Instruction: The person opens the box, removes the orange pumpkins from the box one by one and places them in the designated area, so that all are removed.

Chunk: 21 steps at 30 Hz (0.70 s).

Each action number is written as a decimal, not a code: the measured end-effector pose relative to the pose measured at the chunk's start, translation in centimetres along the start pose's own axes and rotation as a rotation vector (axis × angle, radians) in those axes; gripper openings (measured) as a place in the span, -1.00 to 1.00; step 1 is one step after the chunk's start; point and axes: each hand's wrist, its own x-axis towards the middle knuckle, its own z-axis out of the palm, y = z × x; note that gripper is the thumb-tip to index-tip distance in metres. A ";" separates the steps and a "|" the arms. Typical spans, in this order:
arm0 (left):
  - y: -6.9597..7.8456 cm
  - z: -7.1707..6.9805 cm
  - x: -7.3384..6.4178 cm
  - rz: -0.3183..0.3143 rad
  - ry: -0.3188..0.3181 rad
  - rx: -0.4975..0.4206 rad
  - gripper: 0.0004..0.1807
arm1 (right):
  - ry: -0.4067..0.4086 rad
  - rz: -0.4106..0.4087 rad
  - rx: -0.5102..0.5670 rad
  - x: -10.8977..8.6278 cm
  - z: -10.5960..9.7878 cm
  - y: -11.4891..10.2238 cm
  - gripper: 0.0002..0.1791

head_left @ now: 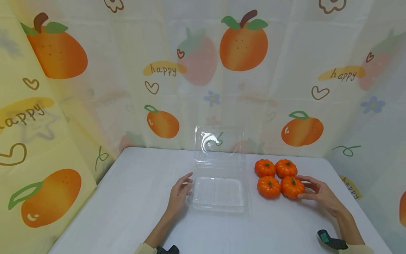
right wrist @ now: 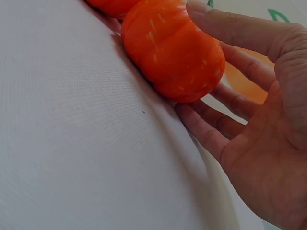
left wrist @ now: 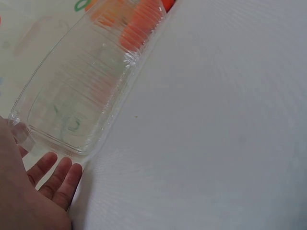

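A clear plastic clamshell box (head_left: 219,192) lies on the table with its lid (head_left: 220,144) raised at the back. My left hand (head_left: 180,194) is at the box's left side, fingers loosely extended; in the left wrist view, part of the hand (left wrist: 36,191) meets the rim. Right of the box sit several small orange pumpkins with green stems. My right hand (head_left: 320,194) holds the front right pumpkin (head_left: 291,187) by its right side. In the right wrist view, the thumb lies on top of this pumpkin (right wrist: 172,52) and the other fingers reach around its far side and underneath.
Beside the held pumpkin is the front left pumpkin (head_left: 269,187); behind them stand the back left pumpkin (head_left: 264,168) and back right pumpkin (head_left: 286,168). A white cloth covers the table (head_left: 127,211). Fruit-printed curtains (head_left: 203,98) hang at its back and sides.
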 end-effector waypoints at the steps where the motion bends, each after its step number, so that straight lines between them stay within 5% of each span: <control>1: 0.0 0.0 0.0 -0.005 -0.001 -0.005 -0.61 | -0.003 -0.001 0.005 0.0 0.0 0.1 -0.31; 7: 0.4 -0.4 0.2 -0.034 -0.022 -0.039 -0.60 | -0.012 -0.004 0.029 0.2 -0.3 0.7 -0.33; 15: 3.1 -0.9 -0.4 -0.045 -0.060 -0.067 -0.58 | -0.033 -0.006 0.049 0.0 -0.7 0.9 -0.32; 21: 1.5 -0.7 -0.1 -0.059 -0.037 -0.045 -0.60 | -0.041 -0.019 0.037 -0.3 -0.9 0.5 -0.34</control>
